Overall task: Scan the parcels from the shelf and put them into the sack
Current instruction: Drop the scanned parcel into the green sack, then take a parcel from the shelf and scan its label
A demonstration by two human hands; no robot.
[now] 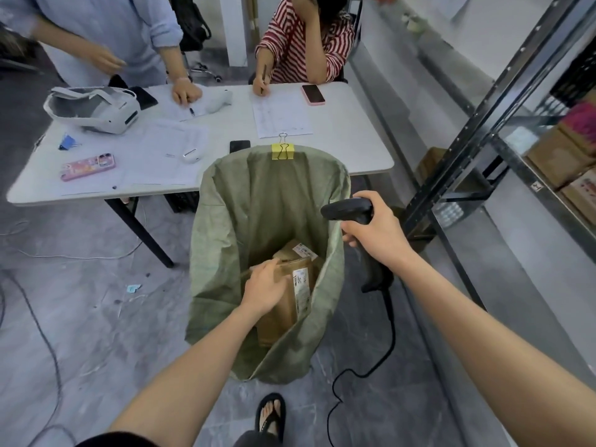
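Head view, parcel sorting in progress. The metal shelf (488, 124) at right carries several brown cartons (561, 156), so by this evidence the greater part of the task remains. The white counter (354, 150) stands behind the sack, and two other people work at its far side with papers and phones.

The green woven sack (225, 240) stands open on the floor, its rear rim fastened at the counter edge by a yellow binder clip (283, 151). The held parcel (290, 304), a brown carton, is already inside the sack mouth. The left grip (266, 287) is closed over its upper end, so release is judged to be the step in hand. A second parcel (296, 250) lies deeper in the sack, just behind the first; at least one deposit is therefore complete.

The right grip (374, 230) is wrapped around the black corded scanner (350, 209), held beside the sack rim.

The white label (302, 285) on the held parcel bears dark handwritten marks and fine print, neither legible. No brand can be read.
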